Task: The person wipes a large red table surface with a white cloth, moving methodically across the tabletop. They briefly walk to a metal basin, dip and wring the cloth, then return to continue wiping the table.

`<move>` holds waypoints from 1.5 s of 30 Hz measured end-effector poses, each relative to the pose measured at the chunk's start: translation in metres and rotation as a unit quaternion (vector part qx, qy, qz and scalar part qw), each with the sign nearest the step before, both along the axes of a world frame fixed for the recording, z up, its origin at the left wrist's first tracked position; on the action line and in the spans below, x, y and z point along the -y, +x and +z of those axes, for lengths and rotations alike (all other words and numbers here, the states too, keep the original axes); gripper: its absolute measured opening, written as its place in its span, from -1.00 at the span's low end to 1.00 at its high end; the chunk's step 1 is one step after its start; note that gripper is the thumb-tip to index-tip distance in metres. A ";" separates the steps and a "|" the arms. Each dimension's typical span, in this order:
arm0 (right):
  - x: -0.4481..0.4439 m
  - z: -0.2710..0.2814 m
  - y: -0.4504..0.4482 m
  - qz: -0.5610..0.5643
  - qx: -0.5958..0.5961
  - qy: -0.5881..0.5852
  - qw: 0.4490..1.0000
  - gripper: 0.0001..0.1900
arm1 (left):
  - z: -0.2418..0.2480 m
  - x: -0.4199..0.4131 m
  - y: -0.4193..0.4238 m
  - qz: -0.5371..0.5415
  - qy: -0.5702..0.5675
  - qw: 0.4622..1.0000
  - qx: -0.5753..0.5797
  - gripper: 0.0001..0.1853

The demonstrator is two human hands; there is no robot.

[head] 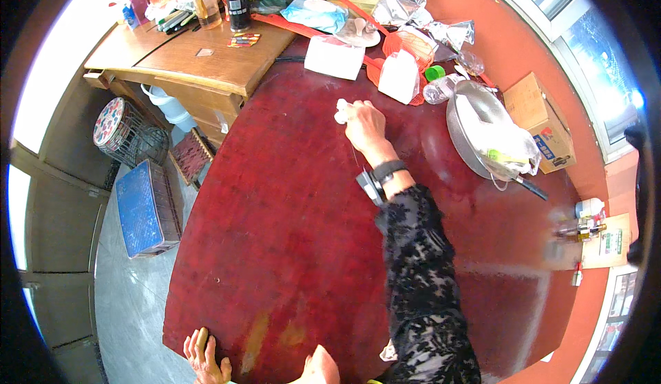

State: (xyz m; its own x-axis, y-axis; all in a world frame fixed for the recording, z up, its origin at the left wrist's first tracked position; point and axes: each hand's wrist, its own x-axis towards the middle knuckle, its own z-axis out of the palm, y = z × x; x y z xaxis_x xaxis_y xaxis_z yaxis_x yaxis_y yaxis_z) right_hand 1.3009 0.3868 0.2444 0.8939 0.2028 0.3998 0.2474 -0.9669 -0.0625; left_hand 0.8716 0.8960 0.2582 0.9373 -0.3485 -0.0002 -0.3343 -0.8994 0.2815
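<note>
My right hand (365,126), its wrist wearing a dark band and a watch (372,185), grips a crumpled white tissue (341,111) over the far part of a dark red tabletop (289,203). A black lace sleeve (423,260) covers that arm. At the near left edge of the table rests my left hand (205,357), fingers apart, holding nothing; one finger has a yellowish-brown covering. A patch of bare skin (321,366) shows at the bottom edge, and I cannot tell which body part it is. Beside the sleeve lies a small pale crumpled piece (388,352).
A large mesh strainer (477,146) holding plastic bags stands at right by a cardboard box (539,121). Red fly swatters (410,48), white paper (334,57) and a clear bottle (441,90) crowd the far end. A wooden desk (206,56) adjoins; a blue-topped crate (144,208) stands below.
</note>
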 end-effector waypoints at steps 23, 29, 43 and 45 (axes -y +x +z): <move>-0.078 0.015 -0.076 0.184 -0.077 0.084 0.976 -0.70 | 0.000 0.001 0.000 0.012 -0.021 1.000 0.002 -0.42; -0.109 0.014 0.045 -0.014 -0.020 0.021 0.999 -0.80 | -0.001 -0.001 0.000 0.010 -0.020 1.000 0.015 -0.42; -0.138 0.006 0.119 -0.075 -0.037 0.109 0.991 -0.79 | 0.001 0.001 0.004 0.008 -0.019 0.999 0.036 -0.46; -0.147 0.001 0.139 -0.043 -0.028 0.087 0.995 -0.78 | 0.002 0.000 0.003 0.011 -0.047 0.998 0.029 -0.46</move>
